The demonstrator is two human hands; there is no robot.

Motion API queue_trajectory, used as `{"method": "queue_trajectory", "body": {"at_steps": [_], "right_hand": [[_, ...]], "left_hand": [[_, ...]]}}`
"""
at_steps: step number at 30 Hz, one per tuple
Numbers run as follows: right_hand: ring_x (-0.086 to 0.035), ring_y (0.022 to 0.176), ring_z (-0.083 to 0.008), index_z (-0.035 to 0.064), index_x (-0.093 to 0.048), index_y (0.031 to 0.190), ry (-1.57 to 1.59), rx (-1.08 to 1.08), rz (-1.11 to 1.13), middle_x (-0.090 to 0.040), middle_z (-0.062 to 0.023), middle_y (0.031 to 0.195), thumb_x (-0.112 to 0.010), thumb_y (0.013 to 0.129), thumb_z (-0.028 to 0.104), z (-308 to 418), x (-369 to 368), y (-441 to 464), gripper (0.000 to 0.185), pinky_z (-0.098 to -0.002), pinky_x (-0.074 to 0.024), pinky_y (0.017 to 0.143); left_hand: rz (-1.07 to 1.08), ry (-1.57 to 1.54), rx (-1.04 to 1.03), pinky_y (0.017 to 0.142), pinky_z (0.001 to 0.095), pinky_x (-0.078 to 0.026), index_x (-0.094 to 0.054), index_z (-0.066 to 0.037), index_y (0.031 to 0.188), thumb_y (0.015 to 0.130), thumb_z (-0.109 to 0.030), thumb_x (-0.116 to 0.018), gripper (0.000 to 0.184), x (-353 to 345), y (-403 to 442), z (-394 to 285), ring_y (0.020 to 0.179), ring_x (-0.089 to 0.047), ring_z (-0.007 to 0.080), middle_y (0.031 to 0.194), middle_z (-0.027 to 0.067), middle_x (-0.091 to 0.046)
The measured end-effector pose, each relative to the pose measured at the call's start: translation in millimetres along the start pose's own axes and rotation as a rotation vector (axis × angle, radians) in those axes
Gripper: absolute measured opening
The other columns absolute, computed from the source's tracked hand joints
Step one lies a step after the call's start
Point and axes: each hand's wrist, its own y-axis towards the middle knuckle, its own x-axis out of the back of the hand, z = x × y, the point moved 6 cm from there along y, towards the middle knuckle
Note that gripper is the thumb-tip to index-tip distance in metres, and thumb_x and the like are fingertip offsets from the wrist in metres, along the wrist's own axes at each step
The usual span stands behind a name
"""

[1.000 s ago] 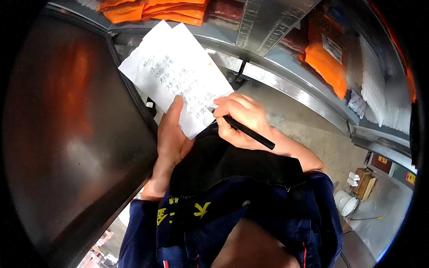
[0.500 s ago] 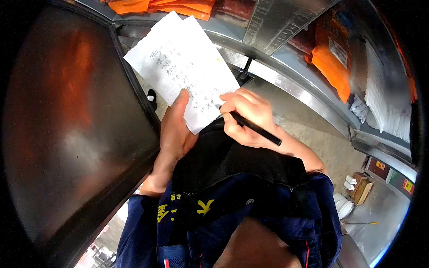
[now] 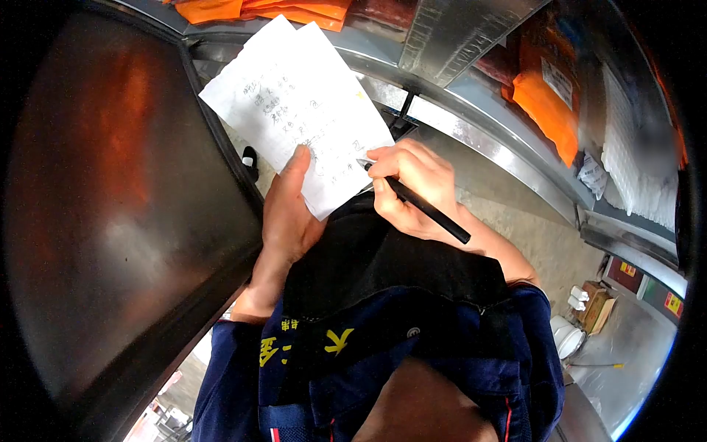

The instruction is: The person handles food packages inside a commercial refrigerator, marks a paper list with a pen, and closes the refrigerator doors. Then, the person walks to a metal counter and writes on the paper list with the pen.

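Sheets of white paper (image 3: 294, 96) with handwritten dark characters lie across my left hand (image 3: 289, 202). The left thumb presses on the top face; the fingers beneath are hidden by the paper. In my right hand (image 3: 416, 184) is a black pen (image 3: 431, 212), pinched between thumb and fingers. Its tip meets or hovers just over the paper's lower right part, near the last written lines; contact cannot be told for sure. The writing is too blurred to read.
A dark door panel (image 3: 125, 214) stands close on the left. At the right, open metal shelving (image 3: 501, 118) holds orange bags (image 3: 545, 107) and frosty white material (image 3: 633, 158). More orange bags (image 3: 287, 11) sit at the top. A cardboard box (image 3: 593, 308) and a white bucket (image 3: 565, 337) are lower right.
The right hand and pen have shifted slightly right, with the pen tip moved a little up the paper. The paper has moved slightly up and left. Both hands keep their grip.
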Motion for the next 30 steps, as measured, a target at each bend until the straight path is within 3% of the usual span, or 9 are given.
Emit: {"method": "queue_trajectory", "body": {"at_steps": [4,7,10,13,17,20,23,28,30], "right_hand": [[-0.057,0.062,-0.0246,0.002,-0.051,0.077,-0.008,-0.021,0.035,-0.052,-0.0097,0.067,-0.059,0.067,-0.003,0.0,-3.1,0.3,0.014,-0.0331,-0.0457,0.057],[-0.063,0.071,-0.026,0.0034,-0.054,0.075,-0.031,-0.024,0.083,-0.061,-0.0133,0.075,-0.058,0.067,-0.001,-1.4,-2.7,-1.3,0.01,-0.0313,-0.0469,0.058],[-0.054,0.062,-0.0246,0.003,-0.052,0.079,0.031,0.012,-0.009,-0.051,-0.008,0.067,-0.059,0.066,-0.001,-1.9,-4.5,-4.3,0.016,-0.0338,-0.0444,0.057],[-0.053,0.066,-0.0238,0.005,-0.05,0.081,0.057,0.016,0.057,-0.051,-0.0057,0.07,-0.059,0.064,0.004,-3.9,-7.1,-6.2,0.019,-0.0344,-0.0431,0.06],[-0.051,0.065,-0.0296,0.0011,-0.049,0.079,0.125,0.027,-0.018,-0.05,-0.0116,0.071,-0.056,0.07,0.001,4.2,-0.5,-2.8,0.011,-0.0371,-0.0437,0.061],[-0.058,0.068,-0.0312,0.0013,-0.052,0.077,0.098,-0.022,-0.01,-0.057,-0.0143,0.076,-0.057,0.064,-0.006,2.4,4.1,-3.8,0.016,-0.0362,-0.0474,0.058],[-0.053,0.067,-0.0296,0.0015,-0.05,0.079,0.085,0.002,-0.056,-0.051,-0.012,0.072,-0.056,0.068,0.0,1.0,5.2,-6.4,0.012,-0.0364,-0.0436,0.058],[-0.054,0.062,-0.0277,0.0027,-0.051,0.078,0.1,0.019,-0.082,-0.052,-0.011,0.071,-0.057,0.064,-0.002,0.6,7.9,-6.5,0.016,-0.0361,-0.0443,0.056],[-0.056,0.064,-0.0264,0.0031,-0.051,0.077,0.015,0.033,-0.111,-0.053,-0.0105,0.07,-0.057,0.064,-0.002,1.9,9.2,-7.2,0.016,-0.036,-0.0453,0.057]], "left_hand": [[0.008,0.014,-0.001,0.101,0.0389,-0.034,-0.029,-0.001,0.133,0.097,-0.031,-0.033,0.047,1.2,-1.4,-1.7,0.118,-0.044,0.024,0.128,0.014,-0.045],[-0.016,0.004,-0.009,0.101,0.0387,-0.035,-0.03,-0.001,0.132,0.097,-0.031,-0.034,0.047,5.4,-2.1,-1.1,0.118,-0.045,0.024,0.128,0.0142,-0.045],[-0.105,0.036,0.022,0.099,0.0379,-0.037,-0.032,-0.001,0.131,0.096,-0.031,-0.035,0.046,8.2,-10.9,-4.7,0.116,-0.047,0.0238,0.126,0.0141,-0.046],[-0.084,0.087,-0.024,0.098,0.039,-0.036,-0.03,0.003,0.13,0.096,-0.029,-0.036,0.047,3.3,-10.9,-7.6,0.116,-0.046,0.0245,0.126,0.0156,-0.045],[-0.064,0.102,-0.026,0.099,0.0384,-0.034,-0.03,0.002,0.131,0.097,-0.03,-0.032,0.048,-4.6,-12.8,-8.3,0.117,-0.045,0.0241,0.128,0.0142,-0.044],[-0.049,0.108,-0.027,0.1,0.0381,-0.033,-0.03,0.002,0.132,0.097,-0.03,-0.032,0.048,-6.4,-12.7,-5.2,0.119,-0.044,0.0239,0.129,0.014,-0.044],[-0.024,0.099,-0.019,0.1,0.0383,-0.032,-0.03,0.002,0.132,0.097,-0.031,-0.032,0.048,-6.9,-12.0,-4.4,0.119,-0.043,0.0237,0.129,0.0137,-0.044],[0.032,0.009,-0.02,0.099,0.038,-0.035,-0.031,0.001,0.131,0.096,-0.028,-0.036,0.046,-3.1,-9.0,-3.0,0.117,-0.045,0.0239,0.128,0.0132,-0.045],[-0.057,0.025,-0.015,0.098,0.0387,-0.037,-0.032,0.0,0.131,0.095,-0.03,-0.039,0.047,3.8,-8.0,-1.6,0.114,-0.048,0.0245,0.125,0.0139,-0.047]]}}
